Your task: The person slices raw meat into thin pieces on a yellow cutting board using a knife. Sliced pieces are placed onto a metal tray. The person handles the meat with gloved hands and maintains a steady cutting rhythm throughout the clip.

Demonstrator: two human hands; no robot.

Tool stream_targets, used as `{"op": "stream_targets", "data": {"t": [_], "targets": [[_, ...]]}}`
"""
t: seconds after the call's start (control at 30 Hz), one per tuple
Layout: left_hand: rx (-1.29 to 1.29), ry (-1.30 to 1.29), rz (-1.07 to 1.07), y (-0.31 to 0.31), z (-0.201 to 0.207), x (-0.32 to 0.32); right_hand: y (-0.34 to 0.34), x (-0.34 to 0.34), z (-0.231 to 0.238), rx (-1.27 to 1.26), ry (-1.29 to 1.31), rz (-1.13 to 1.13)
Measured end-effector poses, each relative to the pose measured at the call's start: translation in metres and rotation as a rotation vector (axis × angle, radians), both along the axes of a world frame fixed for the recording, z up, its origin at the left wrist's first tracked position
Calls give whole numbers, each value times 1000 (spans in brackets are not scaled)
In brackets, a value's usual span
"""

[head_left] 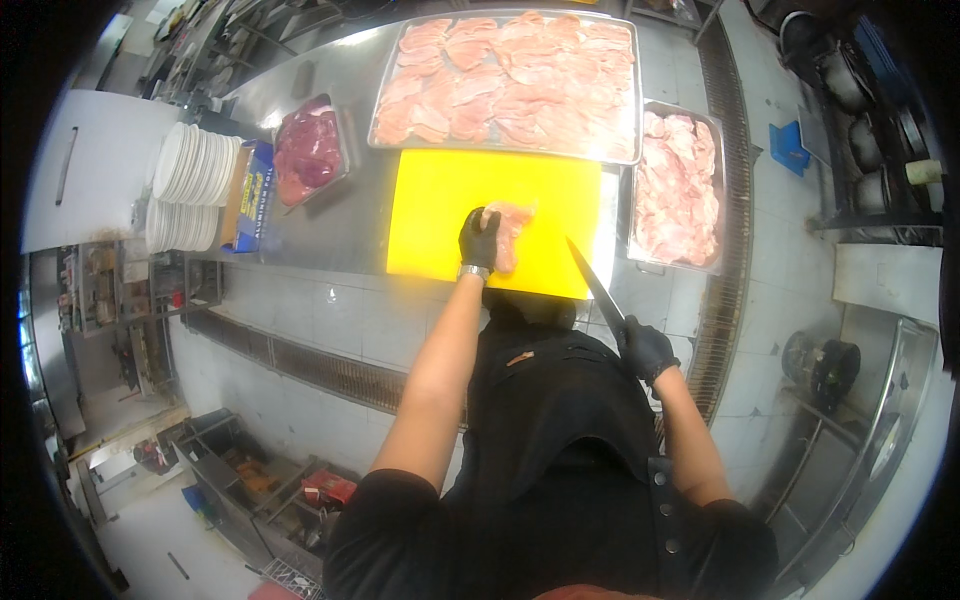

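A piece of raw chicken (511, 240) lies on the yellow cutting board (436, 190). My left hand (479, 241), in a black glove, has its fingers closed on the upper left end of that piece. In my black-gloved right hand (646, 349) is the handle of a knife (592, 280). The blade points up and to the left, its tip just over the board's right part and apart from the chicken.
Beyond the board, a large metal tray (372, 120) holds flat chicken slices. To the right stands a container (722, 190) of chicken pieces; at left, a tub (345, 150) of dark red meat, a foil box (252, 196) and stacked white plates (190, 165) on the steel table (350, 235).
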State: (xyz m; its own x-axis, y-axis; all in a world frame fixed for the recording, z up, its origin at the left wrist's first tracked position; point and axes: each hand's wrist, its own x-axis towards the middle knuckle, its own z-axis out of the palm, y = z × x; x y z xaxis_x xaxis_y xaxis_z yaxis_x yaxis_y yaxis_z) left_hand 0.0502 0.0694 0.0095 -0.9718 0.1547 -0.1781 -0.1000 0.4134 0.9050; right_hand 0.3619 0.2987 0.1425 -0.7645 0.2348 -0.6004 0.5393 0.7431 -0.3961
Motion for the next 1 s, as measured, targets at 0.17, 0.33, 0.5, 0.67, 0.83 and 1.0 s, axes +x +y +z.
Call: {"op": "stream_targets", "data": {"t": [0.17,0.33,0.5,0.67,0.83,1.0], "targets": [[218,-17,33,2,22,4,-1,1,-1,2,12,-14],[180,13,-149,-9,58,0,-5,0,3,11,-2,-29],[91,19,-404,-23,116,-2,-6,1,1,19,12,-30],[15,-158,-748,-43,128,-44,-16,6,-8,40,27,-71],[-535,156,-966,-25,49,-85,-51,11,-17,51,47,-229],[-350,-54,-1047,-27,33,-108,-113,13,-43,-135,168,-456]]}}
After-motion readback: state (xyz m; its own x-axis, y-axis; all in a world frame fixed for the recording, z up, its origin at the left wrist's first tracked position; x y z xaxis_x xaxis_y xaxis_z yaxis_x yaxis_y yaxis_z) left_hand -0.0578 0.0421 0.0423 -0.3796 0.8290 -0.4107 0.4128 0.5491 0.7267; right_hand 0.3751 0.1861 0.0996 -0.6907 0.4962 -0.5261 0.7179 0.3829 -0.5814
